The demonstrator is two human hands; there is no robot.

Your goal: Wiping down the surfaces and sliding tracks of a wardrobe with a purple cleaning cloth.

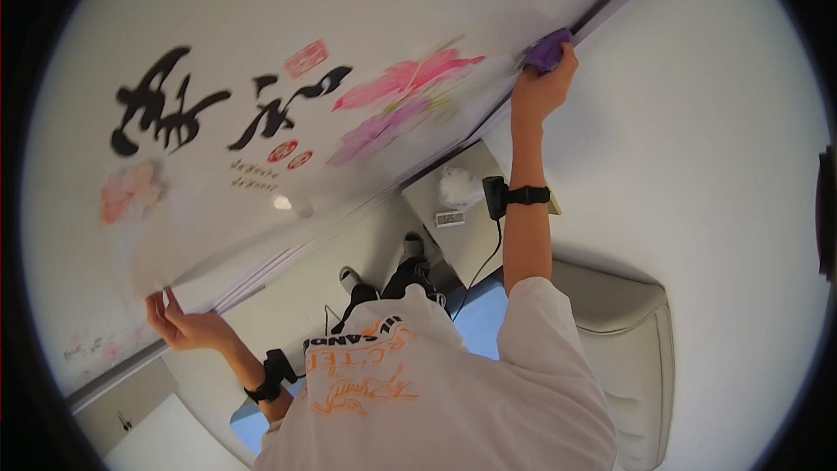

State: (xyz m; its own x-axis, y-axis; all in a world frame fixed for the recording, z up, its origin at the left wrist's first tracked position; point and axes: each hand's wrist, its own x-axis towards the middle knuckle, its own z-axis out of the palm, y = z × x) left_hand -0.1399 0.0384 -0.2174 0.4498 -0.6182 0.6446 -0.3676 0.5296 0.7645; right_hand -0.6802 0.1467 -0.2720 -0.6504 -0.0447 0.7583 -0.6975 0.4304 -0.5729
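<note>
While the glossy white panel is extending its long axis from lower left to upper right, black brush characters and pink and purple flowers are decorating its smooth face. A grey, stitched upholstered piece is standing at lower right; a pale cabinet is standing beyond the panel's long edge. The left hand is bending its fingers loosely, narrowly spaced, near that edge's lower-left end; contact cannot be confirmed. The right hand is gripping a bunched, creased purple cloth at the same edge, toward its upper-right end. The cloth is pointing upper right, its long axis roughly following the edge. Crumpled white material and a small rectangular display are occupying the cabinet top.
</note>
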